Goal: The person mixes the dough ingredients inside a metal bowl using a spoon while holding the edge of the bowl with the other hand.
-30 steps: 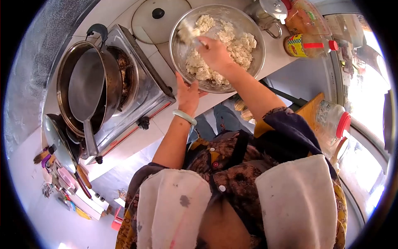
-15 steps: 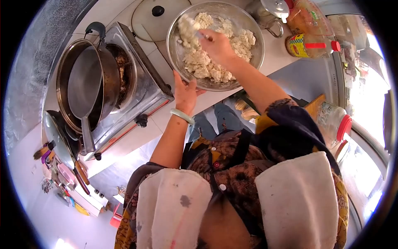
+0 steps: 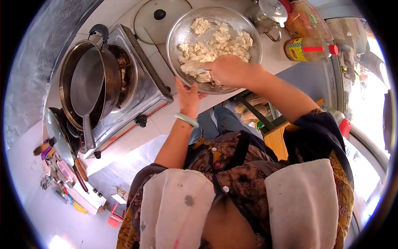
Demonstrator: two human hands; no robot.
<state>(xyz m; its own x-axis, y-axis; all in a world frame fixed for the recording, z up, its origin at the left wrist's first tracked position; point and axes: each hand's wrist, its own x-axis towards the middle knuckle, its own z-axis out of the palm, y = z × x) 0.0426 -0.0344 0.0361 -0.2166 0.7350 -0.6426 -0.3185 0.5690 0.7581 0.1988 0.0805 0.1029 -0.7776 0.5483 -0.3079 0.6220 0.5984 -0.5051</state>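
The left hand (image 3: 188,99), its grip spread apart, touches the near side of a round silver metal bowl (image 3: 175,39) on the pale tiled counter (image 3: 273,58); lumpy off-white dough (image 3: 217,45) lies inside. The right hand (image 3: 230,72), grip clamped on a slim utensil (image 3: 204,69), mostly hidden, is over the dough.

On the stove (image 3: 143,85), a pan (image 3: 86,85) is nested in a pot (image 3: 111,79); near the right edge of the surface (image 3: 273,56), a red-capped bottle (image 3: 302,49) is set.

Right edge: washed out by strong daylight
Bowl (image 3: 178,35): evenly bright, soft metal shine
Right hand (image 3: 233,71): slightly blurred
Lower left: small white glare
Border: black, curved
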